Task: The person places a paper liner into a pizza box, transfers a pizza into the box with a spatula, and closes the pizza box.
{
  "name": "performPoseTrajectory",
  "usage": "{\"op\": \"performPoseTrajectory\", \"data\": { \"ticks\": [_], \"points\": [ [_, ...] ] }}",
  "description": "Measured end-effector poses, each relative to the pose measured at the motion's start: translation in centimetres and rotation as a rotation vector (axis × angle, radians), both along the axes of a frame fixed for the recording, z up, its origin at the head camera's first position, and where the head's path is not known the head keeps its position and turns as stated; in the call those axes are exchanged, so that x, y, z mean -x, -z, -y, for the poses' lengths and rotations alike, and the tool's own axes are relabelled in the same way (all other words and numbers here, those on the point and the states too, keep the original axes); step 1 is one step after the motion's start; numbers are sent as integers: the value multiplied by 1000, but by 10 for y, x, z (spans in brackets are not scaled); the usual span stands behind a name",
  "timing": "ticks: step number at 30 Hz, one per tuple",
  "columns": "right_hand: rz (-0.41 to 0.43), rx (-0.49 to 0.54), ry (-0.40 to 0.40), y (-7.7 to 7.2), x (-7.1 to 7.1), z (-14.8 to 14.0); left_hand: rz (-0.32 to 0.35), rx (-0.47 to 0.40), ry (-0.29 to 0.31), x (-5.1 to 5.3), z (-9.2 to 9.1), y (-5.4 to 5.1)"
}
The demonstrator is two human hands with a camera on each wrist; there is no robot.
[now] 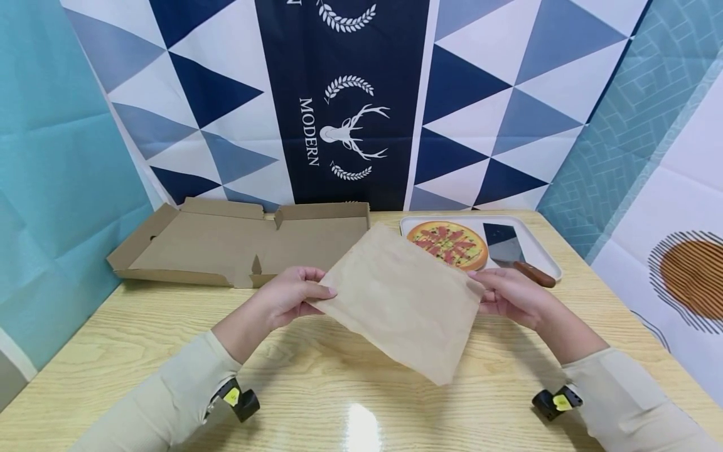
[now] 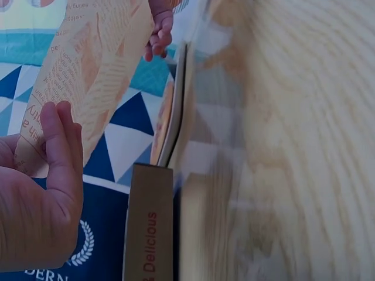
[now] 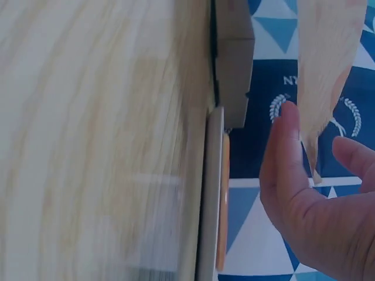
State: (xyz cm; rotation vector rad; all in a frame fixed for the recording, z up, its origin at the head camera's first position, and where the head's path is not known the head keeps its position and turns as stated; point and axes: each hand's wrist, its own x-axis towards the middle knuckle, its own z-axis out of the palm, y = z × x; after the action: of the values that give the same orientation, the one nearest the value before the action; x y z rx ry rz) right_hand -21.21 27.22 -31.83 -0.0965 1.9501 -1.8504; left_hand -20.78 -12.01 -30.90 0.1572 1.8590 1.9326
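Observation:
Both hands hold a sheet of brown food-wrapping paper (image 1: 403, 301) in the air above the table, slanting down towards the right front. My left hand (image 1: 290, 295) pinches its left corner, thumb on top. At the right corner, my right hand (image 1: 508, 292) grips the edge, its lower fingers partly hidden behind the paper. Reddish printed text covers the paper's underside (image 2: 94, 70) in the left wrist view. Behind the right hand lies a pizza (image 1: 449, 245) on a white tray (image 1: 531, 235), its front edge partly covered by the paper.
An unfolded cardboard pizza box (image 1: 209, 242) lies open at the back left of the wooden table (image 1: 226, 376). On the tray, right of the pizza, rests a pizza server (image 1: 508, 251) with a wooden handle. A patterned cloth (image 1: 350, 113) hangs behind.

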Motion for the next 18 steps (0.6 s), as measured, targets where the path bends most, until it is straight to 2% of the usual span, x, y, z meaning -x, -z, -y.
{"op": "performPoseTrajectory", "data": {
  "ticks": [6, 11, 18],
  "points": [
    [57, 202, 58, -5, -4, 10, -32, -43, -79, 4, 4, -2],
    [83, 345, 106, -11, -7, 20, -10, -89, -149, 8, 3, -1],
    [89, 431, 177, -17, -9, 36, 14, -168, -217, 12, 0, 2]
  ]
}}
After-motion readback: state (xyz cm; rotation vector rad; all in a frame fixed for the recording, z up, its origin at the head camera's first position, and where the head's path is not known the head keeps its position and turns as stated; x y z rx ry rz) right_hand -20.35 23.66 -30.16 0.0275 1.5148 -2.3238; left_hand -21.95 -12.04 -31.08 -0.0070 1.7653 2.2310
